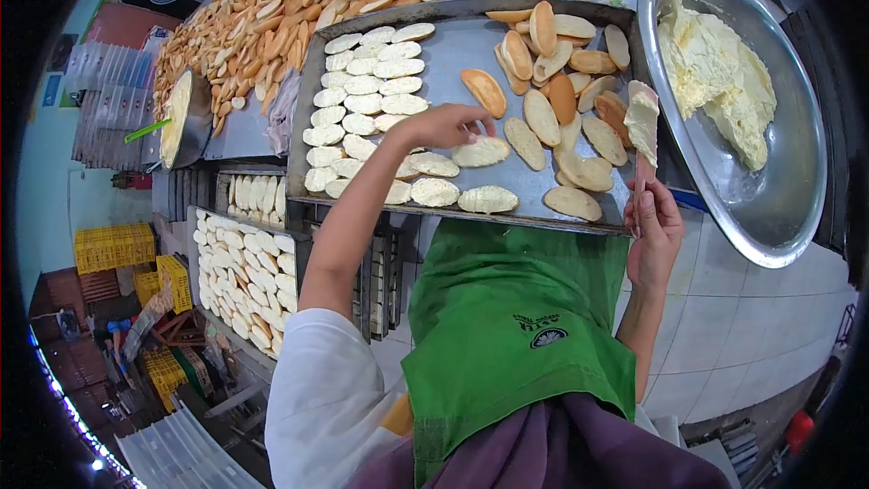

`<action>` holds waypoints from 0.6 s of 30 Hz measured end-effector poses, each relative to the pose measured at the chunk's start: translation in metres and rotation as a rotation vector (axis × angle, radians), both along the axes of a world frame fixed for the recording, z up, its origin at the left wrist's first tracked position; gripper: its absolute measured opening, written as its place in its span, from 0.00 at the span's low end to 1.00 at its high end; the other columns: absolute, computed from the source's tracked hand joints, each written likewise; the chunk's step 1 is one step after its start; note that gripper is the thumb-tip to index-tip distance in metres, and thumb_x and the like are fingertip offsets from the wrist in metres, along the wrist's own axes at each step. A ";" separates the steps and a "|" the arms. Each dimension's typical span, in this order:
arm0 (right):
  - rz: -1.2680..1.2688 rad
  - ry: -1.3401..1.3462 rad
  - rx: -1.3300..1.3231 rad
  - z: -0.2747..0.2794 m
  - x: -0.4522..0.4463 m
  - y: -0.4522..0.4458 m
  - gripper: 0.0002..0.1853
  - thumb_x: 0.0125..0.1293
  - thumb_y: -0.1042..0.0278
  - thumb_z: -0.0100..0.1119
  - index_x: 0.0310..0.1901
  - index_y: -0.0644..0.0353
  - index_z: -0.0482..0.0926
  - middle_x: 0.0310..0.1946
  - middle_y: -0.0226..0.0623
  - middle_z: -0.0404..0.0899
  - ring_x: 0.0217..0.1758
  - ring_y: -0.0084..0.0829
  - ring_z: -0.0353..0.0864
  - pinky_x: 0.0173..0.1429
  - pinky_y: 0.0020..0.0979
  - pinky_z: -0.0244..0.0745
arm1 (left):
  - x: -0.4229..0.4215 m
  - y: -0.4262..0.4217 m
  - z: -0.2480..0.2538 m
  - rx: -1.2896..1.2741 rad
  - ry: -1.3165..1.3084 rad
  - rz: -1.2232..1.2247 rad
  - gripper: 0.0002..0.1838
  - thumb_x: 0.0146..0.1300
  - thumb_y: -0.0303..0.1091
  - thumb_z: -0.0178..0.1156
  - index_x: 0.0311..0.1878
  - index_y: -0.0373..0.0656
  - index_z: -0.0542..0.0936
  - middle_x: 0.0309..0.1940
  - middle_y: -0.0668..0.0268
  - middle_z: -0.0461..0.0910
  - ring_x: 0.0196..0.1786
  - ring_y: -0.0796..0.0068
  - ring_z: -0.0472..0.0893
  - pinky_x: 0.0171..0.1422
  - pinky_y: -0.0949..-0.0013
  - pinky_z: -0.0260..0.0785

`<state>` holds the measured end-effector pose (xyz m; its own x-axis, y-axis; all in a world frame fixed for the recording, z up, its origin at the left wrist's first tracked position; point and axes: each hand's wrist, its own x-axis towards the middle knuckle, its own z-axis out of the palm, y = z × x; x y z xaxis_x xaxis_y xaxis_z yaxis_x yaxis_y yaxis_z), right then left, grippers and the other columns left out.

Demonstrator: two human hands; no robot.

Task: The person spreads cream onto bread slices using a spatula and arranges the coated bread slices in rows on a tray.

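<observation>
My left hand (pixel 450 126) is over the middle of a large metal baking tray (pixel 444 22), its fingers curled at the upper edge of a cream-covered bread slice (pixel 481 153). Coated slices (pixel 363 103) stand in close rows on the tray's left side. Uncoated, oval bread halves (pixel 541 119) lie loosely on the right, some showing brown crust. At the tray's right edge, my right hand (pixel 654 225) grips a spatula (pixel 644 131) by its handle, blade up and loaded with pale cream. The fingertips of my left hand partly hide where they meet the slice.
A big metal bowl (pixel 797 172) of cream (pixel 720 77) stands right of the tray. Behind is a heap of bread pieces (pixel 262 32). Another cream container (pixel 188 118) with a green handle is at left. Filled trays (pixel 244 276) sit below left, near yellow crates (pixel 114 248).
</observation>
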<state>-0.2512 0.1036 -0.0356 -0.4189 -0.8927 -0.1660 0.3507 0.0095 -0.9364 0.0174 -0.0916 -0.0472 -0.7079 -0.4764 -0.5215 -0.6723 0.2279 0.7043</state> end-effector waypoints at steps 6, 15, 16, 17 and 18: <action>0.003 0.014 -0.018 0.002 -0.002 0.002 0.14 0.62 0.67 0.54 0.47 0.64 0.73 0.39 0.39 0.77 0.27 0.16 0.70 0.28 0.17 0.63 | -0.009 0.010 -0.025 -0.058 0.001 -0.077 0.11 0.56 0.26 0.54 0.43 0.44 0.73 0.34 0.65 0.75 0.39 0.74 0.74 0.44 0.71 0.66; -0.038 -0.020 -0.014 0.000 -0.005 0.006 0.13 0.62 0.68 0.54 0.47 0.63 0.74 0.39 0.37 0.77 0.28 0.16 0.70 0.29 0.16 0.63 | -0.013 0.015 -0.016 -0.226 -0.138 -0.146 0.09 0.52 0.22 0.51 0.34 0.41 0.78 0.29 0.59 0.78 0.36 0.63 0.77 0.40 0.64 0.69; -0.025 -0.003 -0.015 0.000 -0.006 0.005 0.13 0.62 0.67 0.54 0.47 0.63 0.73 0.39 0.39 0.77 0.28 0.17 0.71 0.29 0.17 0.64 | -0.010 0.010 -0.016 -0.273 -0.146 -0.148 0.08 0.55 0.24 0.50 0.37 0.40 0.76 0.30 0.57 0.78 0.37 0.61 0.77 0.40 0.63 0.68; -0.027 -0.002 -0.017 0.000 -0.006 0.005 0.13 0.62 0.67 0.54 0.47 0.63 0.73 0.39 0.39 0.77 0.28 0.17 0.71 0.29 0.17 0.64 | -0.008 0.006 -0.016 -0.321 -0.154 -0.149 0.08 0.58 0.27 0.49 0.40 0.39 0.75 0.31 0.54 0.78 0.37 0.58 0.77 0.40 0.62 0.68; -0.023 -0.001 -0.009 0.000 -0.006 0.005 0.13 0.62 0.68 0.53 0.47 0.63 0.73 0.39 0.39 0.77 0.28 0.17 0.70 0.29 0.17 0.64 | -0.013 0.004 -0.013 -0.323 -0.154 -0.151 0.08 0.58 0.27 0.49 0.40 0.39 0.75 0.31 0.54 0.78 0.37 0.58 0.77 0.40 0.62 0.68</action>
<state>-0.2570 0.1085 -0.0356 -0.4394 -0.8843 -0.1580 0.3517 -0.0074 -0.9361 0.0041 -0.0879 -0.0605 -0.7078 -0.5296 -0.4675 -0.7064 0.5259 0.4737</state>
